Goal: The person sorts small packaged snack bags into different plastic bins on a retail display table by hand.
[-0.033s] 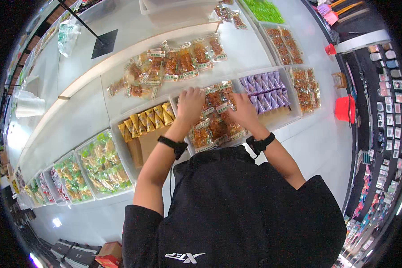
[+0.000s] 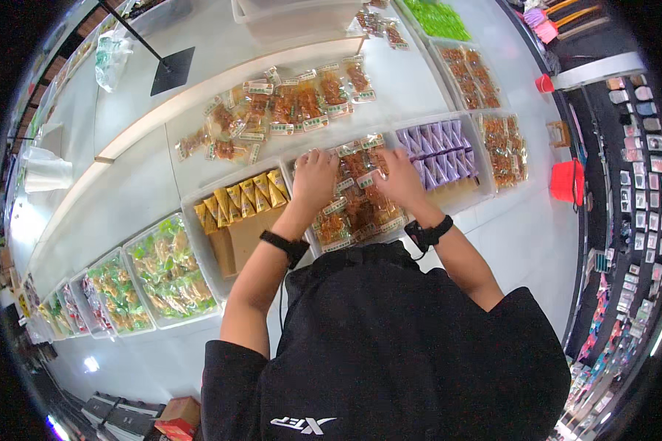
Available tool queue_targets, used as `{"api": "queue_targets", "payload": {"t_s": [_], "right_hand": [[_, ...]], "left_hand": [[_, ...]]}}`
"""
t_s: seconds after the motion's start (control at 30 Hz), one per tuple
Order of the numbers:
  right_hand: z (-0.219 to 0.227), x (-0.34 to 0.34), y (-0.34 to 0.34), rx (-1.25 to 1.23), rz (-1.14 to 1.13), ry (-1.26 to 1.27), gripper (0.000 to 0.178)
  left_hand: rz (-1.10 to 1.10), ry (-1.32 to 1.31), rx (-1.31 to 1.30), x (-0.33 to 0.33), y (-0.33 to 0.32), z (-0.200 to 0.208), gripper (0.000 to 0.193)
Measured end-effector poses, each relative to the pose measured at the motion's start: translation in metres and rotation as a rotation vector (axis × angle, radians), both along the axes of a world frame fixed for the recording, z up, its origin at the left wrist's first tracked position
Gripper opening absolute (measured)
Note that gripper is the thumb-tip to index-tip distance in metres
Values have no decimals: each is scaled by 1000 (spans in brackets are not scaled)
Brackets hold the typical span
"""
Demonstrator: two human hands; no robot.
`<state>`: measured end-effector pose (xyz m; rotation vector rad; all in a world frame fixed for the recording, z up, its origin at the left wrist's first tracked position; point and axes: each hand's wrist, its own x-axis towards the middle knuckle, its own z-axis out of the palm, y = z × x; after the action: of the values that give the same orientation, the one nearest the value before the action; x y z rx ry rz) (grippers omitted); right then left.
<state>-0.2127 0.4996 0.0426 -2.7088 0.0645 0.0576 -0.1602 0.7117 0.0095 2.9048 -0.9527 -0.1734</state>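
Observation:
My left hand (image 2: 316, 180) rests over the left side of a clear plastic bin filled with brown snack packets (image 2: 353, 197). Its fingers are bent and spread, their tips down among the packets and partly hidden. Across from it, my right hand (image 2: 399, 178) touches the packets at the bin's right side, thumb apart from the fingers. Flat, shiny and transparent, the packets carry white label strips and lie in rows. To the left, a bin holds yellow snack packs (image 2: 241, 200) in one row. Purple snack packs (image 2: 438, 153) stand in two rows to the right.
Loose brown packets (image 2: 294, 103) lie piled on the white surface beyond the bins, before a raised wooden ledge (image 2: 221, 84). Bins of green-and-tan packets (image 2: 171, 268) continue leftward. More brown packets (image 2: 504, 147) fill a bin at the right. A red basket (image 2: 568, 181) stands farther right.

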Motion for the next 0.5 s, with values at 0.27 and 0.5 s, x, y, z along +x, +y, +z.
{"api": "queue_targets", "payload": {"t_s": [0.27, 0.5], "right_hand": [[-37, 163, 47, 301, 166, 5, 55], [-81, 217, 89, 152, -124, 146, 63]], "left_hand": [[94, 109, -166, -31, 48, -24, 66], [132, 73, -251, -29, 44, -24, 67]]}}
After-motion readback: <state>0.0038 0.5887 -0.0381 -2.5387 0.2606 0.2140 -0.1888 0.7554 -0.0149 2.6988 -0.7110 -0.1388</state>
